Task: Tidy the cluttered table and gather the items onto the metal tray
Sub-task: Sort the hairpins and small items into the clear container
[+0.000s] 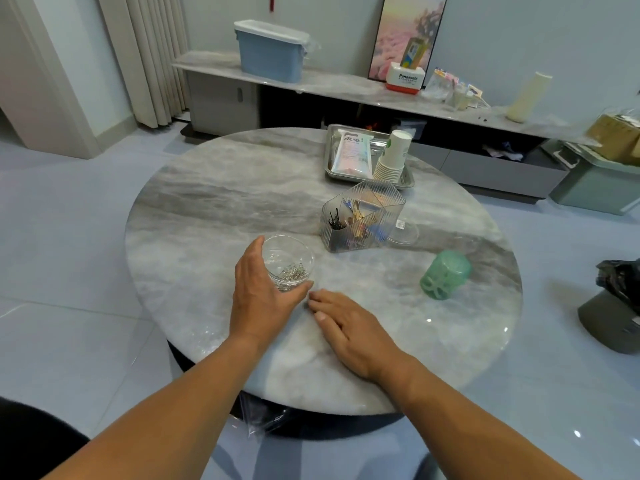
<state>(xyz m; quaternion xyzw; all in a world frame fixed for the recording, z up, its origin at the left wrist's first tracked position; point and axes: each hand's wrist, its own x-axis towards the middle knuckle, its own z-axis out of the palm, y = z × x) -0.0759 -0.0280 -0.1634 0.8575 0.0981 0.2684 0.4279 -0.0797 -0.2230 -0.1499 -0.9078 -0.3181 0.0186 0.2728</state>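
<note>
My left hand (pixel 259 296) curls around a clear round tub (pixel 290 261) that holds several silver paper clips. My right hand (pixel 349 327) lies flat on the marble table (pixel 214 216), fingertips close to the tub's base; whether they pinch something small I cannot tell. Behind the tub stands a ribbed clear organiser (pixel 360 216) with hairpins and clips. A clear round lid (pixel 405 233) lies to its right. A green translucent cup (pixel 446 275) lies tipped on the right. The metal tray (pixel 332 174) at the far edge carries a white pouch (pixel 351 154) and a stack of paper cups (pixel 393 157).
Beyond the table runs a low marble TV bench (pixel 346 90) with a blue bin (pixel 270 51), a white vase (pixel 528 97) and small boxes. A green storage crate (pixel 595 181) and a dark device (pixel 613 320) sit on the floor to the right.
</note>
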